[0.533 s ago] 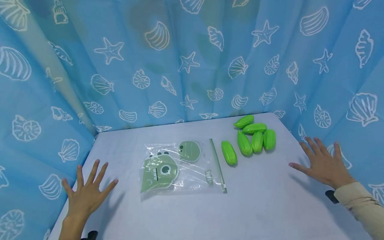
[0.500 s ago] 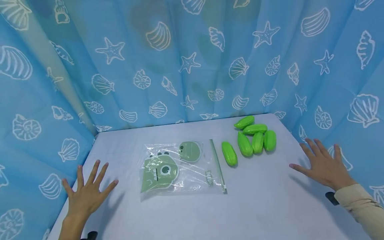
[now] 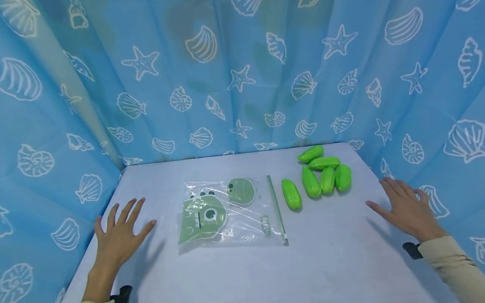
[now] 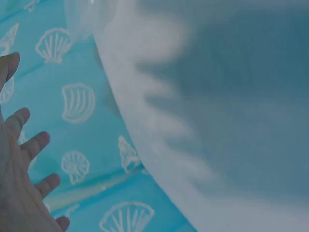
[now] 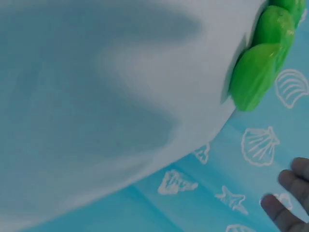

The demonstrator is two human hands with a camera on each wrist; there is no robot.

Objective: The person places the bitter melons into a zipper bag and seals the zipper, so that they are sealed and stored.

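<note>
Fingers (image 3: 137, 210) of the left hand (image 3: 118, 245) spread apart, free; those of the right hand (image 3: 411, 212) bend loosely, also free. Compared with half a second ago, the left hand has shifted inward and the right fingers have curled slightly. A blue shell-and-starfish curtain (image 3: 246, 46) rises behind and along both sides of the white desk (image 3: 235, 273). Mid-desk, a clear zip bag (image 3: 242, 229) with green cartoon monsters lies flat, unmoved; right of it sit six ridged green gourds (image 3: 311, 182), one nearest the bag.
</note>
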